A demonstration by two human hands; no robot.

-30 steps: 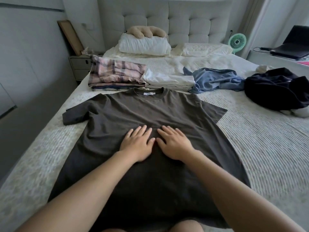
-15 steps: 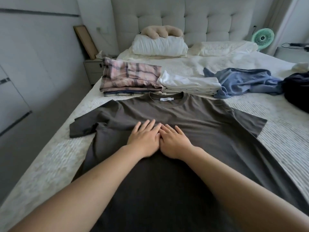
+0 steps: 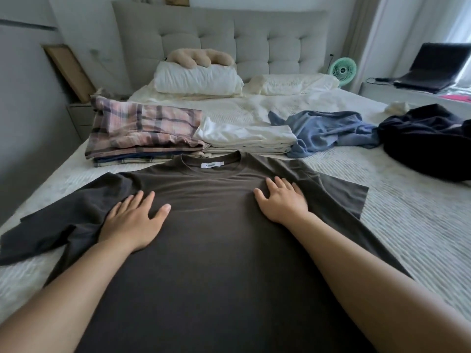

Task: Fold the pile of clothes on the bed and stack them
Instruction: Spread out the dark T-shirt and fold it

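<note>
The dark brown T-shirt (image 3: 216,238) lies flat on the bed (image 3: 407,225) in front of me, neckline away from me, a small white label inside the collar whose print I cannot read. Its hem runs out of view below, under my forearms. The sleeve on my left is rumpled and partly folded on itself; the one on my right lies smooth. My left hand (image 3: 132,220) presses flat on the chest near the left armhole, fingers spread. My right hand (image 3: 283,200) presses flat near the right shoulder, fingers straight and slightly apart.

Just beyond the collar sit two folded stacks: a pink plaid stack (image 3: 142,133) and, touching it, a white stack (image 3: 244,138). To the right lie a crumpled blue garment (image 3: 328,131) and a dark heap (image 3: 428,138), cut off by the frame edge. Pillows (image 3: 198,80) rest against the headboard.
</note>
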